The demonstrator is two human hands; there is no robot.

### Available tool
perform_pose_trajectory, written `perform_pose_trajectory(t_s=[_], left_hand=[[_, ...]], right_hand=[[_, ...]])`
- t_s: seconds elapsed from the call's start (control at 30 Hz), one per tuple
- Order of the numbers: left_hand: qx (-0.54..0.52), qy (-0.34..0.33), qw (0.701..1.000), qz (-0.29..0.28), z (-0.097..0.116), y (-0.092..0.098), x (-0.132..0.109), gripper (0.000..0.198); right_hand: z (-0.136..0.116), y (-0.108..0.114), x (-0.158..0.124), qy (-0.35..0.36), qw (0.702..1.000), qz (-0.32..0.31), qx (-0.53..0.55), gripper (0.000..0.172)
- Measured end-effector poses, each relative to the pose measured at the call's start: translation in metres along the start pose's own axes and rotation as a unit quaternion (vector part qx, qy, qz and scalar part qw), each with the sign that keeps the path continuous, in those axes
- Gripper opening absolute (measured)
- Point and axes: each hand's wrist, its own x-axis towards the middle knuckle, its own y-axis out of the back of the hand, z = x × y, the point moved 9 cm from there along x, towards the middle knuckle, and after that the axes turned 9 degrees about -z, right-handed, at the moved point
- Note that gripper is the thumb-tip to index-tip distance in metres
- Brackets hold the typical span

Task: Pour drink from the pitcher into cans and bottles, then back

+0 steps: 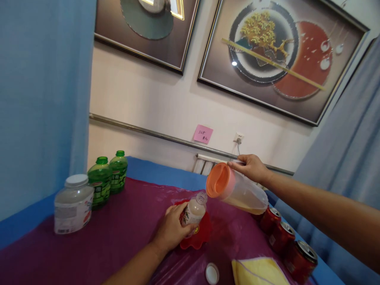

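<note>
My left hand (173, 227) is wrapped around a clear bottle (194, 211) with a printed label and an uncapped mouth. The bottle is over a red scalloped mat (203, 233); whether it rests on it I cannot tell. My right hand (251, 168) grips the handle of a translucent pitcher (245, 194) with an orange lid (219, 180). The pitcher is tilted, its lid close to the bottle's mouth. Pale yellowish liquid lies along the pitcher's lower side. No stream between the two can be made out. A white cap (212, 273) lies on the cloth in front.
On the left stand a clear jar (74, 206) with a white lid and two green bottles (101, 182). Several red cans (282, 236) line the right edge. A folded yellow cloth (259, 272) lies in front. A maroon cover (130, 233) spreads over the table; blue curtains hang on both sides.
</note>
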Motion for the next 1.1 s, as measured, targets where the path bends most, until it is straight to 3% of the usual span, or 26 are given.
perform_pose_trajectory(t_s=[1.1], left_hand=[[-0.008,0.005,1.000,-0.001,-0.0021,0.0002,0.0000,0.066]], right_hand=[[-0.0005,-0.0054,-0.0040,-0.003,1.000,0.005,0.024,0.061]])
